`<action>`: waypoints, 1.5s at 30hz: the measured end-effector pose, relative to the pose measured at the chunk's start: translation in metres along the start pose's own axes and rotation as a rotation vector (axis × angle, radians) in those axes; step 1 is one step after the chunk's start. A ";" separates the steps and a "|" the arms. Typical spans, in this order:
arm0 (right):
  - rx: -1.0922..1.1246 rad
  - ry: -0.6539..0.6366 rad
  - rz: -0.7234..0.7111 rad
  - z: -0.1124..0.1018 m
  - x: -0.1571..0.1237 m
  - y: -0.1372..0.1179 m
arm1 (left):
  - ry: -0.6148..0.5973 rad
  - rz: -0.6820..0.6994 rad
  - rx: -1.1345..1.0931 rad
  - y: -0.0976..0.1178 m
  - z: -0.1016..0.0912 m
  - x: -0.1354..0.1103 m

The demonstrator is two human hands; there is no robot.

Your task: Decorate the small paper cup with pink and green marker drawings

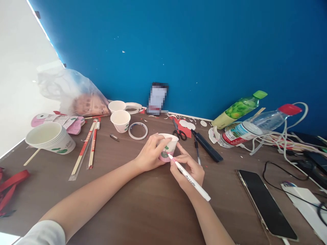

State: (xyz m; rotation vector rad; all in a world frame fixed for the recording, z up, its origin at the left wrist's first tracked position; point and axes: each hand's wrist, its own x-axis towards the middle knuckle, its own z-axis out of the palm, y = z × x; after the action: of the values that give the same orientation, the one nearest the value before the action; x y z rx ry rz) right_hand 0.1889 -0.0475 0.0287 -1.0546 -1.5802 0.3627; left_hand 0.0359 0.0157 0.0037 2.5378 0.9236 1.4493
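Observation:
A white paper cup with a green leaf print stands tilted slightly in the middle of the table, its lower part coloured pink. My left hand grips it from the left, thumb over the near side and fingers round the rim. Between the fingers of my right hand is a white acrylic paint marker with a pink band near its tip. The tip touches or nearly touches the cup's pink area. My right fingers also rest by the cup's right side.
Stacked paper cups, wrapped chopsticks and a tape roll lie left. Scissors, a black box cutter and a pen lie beyond my right hand. Bottles, cables and a phone are right.

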 end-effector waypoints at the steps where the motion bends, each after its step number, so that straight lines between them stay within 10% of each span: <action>1: -0.005 0.000 0.001 0.000 0.000 0.000 | -0.001 -0.002 -0.002 0.000 0.000 0.000; 45: 0.093 0.088 0.104 0.007 -0.003 0.009 | 0.041 0.030 0.071 0.001 -0.001 0.003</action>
State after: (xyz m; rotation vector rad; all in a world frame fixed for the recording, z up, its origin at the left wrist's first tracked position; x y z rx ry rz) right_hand 0.1865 -0.0425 0.0180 -1.0693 -1.4210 0.4505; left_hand 0.0366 0.0160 0.0073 2.5918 0.9637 1.5090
